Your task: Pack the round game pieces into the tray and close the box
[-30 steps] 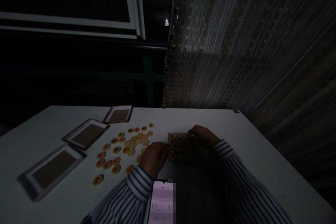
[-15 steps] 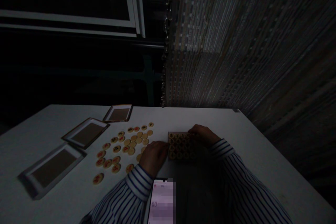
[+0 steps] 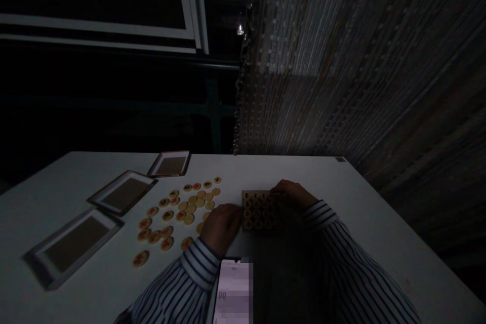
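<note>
A small shallow box (image 3: 262, 228) lies on the table with round Chinese chess pieces (image 3: 257, 212) in rows, character side up. My left hand (image 3: 221, 228) is at its left side, fingers curled and their tips against the edge. At the far right corner of the box, my right hand (image 3: 292, 194) has its fingers closed on the rim. Shadow darkens the box's right part, so the pieces there are hard to make out. Left of my left hand are several loose chess pieces (image 3: 167, 231), some with red or black characters, others blank side up.
Three shallow open trays or lids stand in a slanting row at the left: a near one (image 3: 38, 268), a middle one (image 3: 99, 193) and a far one (image 3: 153, 166). A lit phone (image 3: 231, 288) is at the near edge. Behind the white table (image 3: 304, 167) hangs a string curtain (image 3: 304, 111).
The view has shifted very slightly. Both hands stay at the box, and the loose pieces and trays keep their places.
</note>
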A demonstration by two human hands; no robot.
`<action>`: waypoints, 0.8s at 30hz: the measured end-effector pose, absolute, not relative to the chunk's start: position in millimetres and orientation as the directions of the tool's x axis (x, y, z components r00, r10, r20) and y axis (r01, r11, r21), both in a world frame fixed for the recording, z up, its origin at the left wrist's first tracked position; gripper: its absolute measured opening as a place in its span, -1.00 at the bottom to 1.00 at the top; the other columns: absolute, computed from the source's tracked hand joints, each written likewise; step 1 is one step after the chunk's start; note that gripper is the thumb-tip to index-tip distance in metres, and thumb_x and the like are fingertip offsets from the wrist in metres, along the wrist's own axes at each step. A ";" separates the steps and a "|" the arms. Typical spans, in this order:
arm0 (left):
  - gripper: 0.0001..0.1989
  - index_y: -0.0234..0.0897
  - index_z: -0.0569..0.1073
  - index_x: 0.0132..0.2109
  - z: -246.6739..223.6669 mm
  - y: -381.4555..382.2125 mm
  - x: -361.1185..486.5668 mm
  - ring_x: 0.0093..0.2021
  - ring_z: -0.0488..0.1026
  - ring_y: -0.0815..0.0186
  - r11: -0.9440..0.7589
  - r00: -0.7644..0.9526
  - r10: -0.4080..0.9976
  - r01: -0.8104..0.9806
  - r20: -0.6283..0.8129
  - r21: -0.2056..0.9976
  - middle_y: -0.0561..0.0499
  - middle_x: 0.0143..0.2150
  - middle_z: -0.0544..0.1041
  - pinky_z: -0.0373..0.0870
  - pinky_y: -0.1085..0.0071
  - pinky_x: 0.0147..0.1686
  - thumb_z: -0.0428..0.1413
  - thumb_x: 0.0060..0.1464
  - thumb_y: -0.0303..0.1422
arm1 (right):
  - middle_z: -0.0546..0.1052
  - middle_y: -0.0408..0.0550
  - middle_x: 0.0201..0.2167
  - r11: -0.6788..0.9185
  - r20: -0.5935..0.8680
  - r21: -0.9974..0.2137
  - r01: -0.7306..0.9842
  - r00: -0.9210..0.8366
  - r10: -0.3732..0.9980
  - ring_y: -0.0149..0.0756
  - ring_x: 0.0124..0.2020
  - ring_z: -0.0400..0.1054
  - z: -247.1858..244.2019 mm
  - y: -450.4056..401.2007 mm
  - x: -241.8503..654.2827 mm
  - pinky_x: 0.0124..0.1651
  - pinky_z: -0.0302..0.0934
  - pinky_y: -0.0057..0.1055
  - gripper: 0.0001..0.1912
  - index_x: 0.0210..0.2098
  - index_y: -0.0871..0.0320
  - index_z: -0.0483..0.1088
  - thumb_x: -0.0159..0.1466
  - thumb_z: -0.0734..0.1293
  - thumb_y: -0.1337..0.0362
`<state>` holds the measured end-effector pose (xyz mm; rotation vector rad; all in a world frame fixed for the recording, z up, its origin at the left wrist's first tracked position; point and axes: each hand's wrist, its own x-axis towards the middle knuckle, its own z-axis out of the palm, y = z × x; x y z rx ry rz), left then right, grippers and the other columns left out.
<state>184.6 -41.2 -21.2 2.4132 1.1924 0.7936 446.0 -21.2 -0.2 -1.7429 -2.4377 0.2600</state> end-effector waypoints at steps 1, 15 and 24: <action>-0.77 -0.24 0.46 -0.20 -21.3 -41.3 184.7 -0.21 0.43 0.26 -0.591 0.494 0.805 0.619 0.328 0.518 -0.02 -0.23 0.53 0.35 0.30 -0.18 -0.07 0.07 -0.40 | 0.44 0.00 -0.25 0.316 0.010 -0.217 0.924 -0.322 0.947 -0.29 -0.22 0.30 0.6 -21.9 445.8 -0.21 0.14 -0.41 -0.76 -0.19 0.10 0.42 0.17 0.22 0.25; -0.78 -0.24 0.46 -0.20 -22.6 -41.9 184.0 -0.20 0.43 0.27 -0.602 0.494 0.798 0.624 0.346 0.498 -0.02 -0.22 0.53 0.35 0.30 -0.17 -0.06 0.07 -0.40 | 0.44 0.00 -0.26 0.309 -0.019 -0.201 0.930 -0.319 0.948 -0.29 -0.22 0.30 2.5 -22.1 444.4 -0.20 0.13 -0.42 -0.76 -0.21 0.11 0.43 0.17 0.21 0.27; -0.78 -0.27 0.47 -0.22 -19.6 -43.3 184.9 -0.22 0.43 0.27 -0.596 0.489 0.802 0.627 0.343 0.501 -0.03 -0.24 0.53 0.36 0.30 -0.18 -0.05 0.05 -0.41 | 0.44 0.00 -0.25 0.306 -0.029 -0.190 0.933 -0.316 0.948 -0.29 -0.20 0.30 2.4 -22.2 443.8 -0.17 0.13 -0.42 -0.75 -0.20 0.12 0.42 0.19 0.18 0.25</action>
